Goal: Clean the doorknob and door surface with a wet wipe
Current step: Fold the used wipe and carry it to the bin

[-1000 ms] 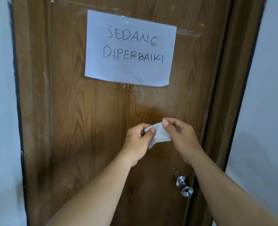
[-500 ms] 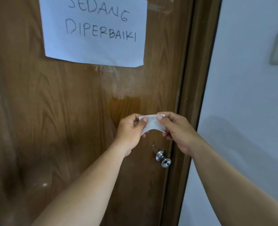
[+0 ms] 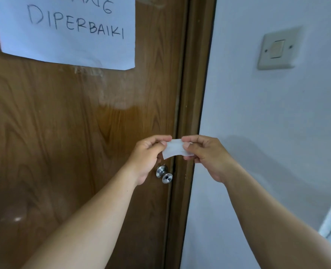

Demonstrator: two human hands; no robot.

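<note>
A small folded white wet wipe [image 3: 174,150] is stretched between both hands in front of the door's right edge. My left hand [image 3: 148,157] pinches its left end and my right hand [image 3: 207,157] pinches its right end. Just below the left hand, the round silver doorknob [image 3: 164,174] sticks out of the brown wooden door [image 3: 64,123]. Neither hand touches the knob or the door. A darker wet-looking patch shows on the door above the hands.
A white paper sign [image 3: 67,30] with handwritten letters is taped to the door's upper part. The brown door frame [image 3: 193,94] runs down the middle. On the pale wall to the right sits a beige light switch [image 3: 279,49].
The view has shifted right and closer to the door. Both hands have moved right with the wipe, now over the door's edge above the knob. The light switch has come into view.
</note>
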